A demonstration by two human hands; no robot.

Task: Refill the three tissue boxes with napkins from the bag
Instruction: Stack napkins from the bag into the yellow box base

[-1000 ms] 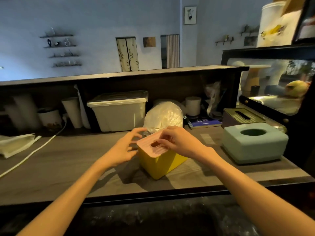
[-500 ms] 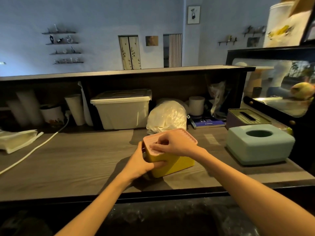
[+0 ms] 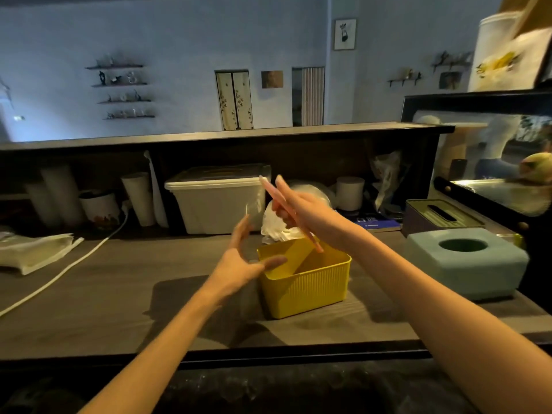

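A yellow ribbed tissue box point(image 3: 307, 288) stands open-topped on the counter's middle, and it looks empty inside. My right hand point(image 3: 301, 210) grips its pink lid point(image 3: 310, 239), lifted and tilted on edge above the box. My left hand point(image 3: 243, 261) hovers open at the box's left rim, thumb near the edge. A white plastic bag of napkins point(image 3: 276, 227) sits just behind the box, partly hidden by my hand. A pale green tissue box point(image 3: 466, 264) with a round hole stands at the right, and a dark tin tissue box point(image 3: 439, 215) behind it.
A white lidded storage bin point(image 3: 218, 198) sits under the shelf at the back. Paper cups point(image 3: 140, 195) and a white cable point(image 3: 68, 264) lie to the left, with a folded packet point(image 3: 33, 253) at the far left. A glass display case point(image 3: 493, 162) rises on the right.
My right hand has pulled the pink lid off the yellow box and raised it on edge. My left hand has let go of the box's side and opened.
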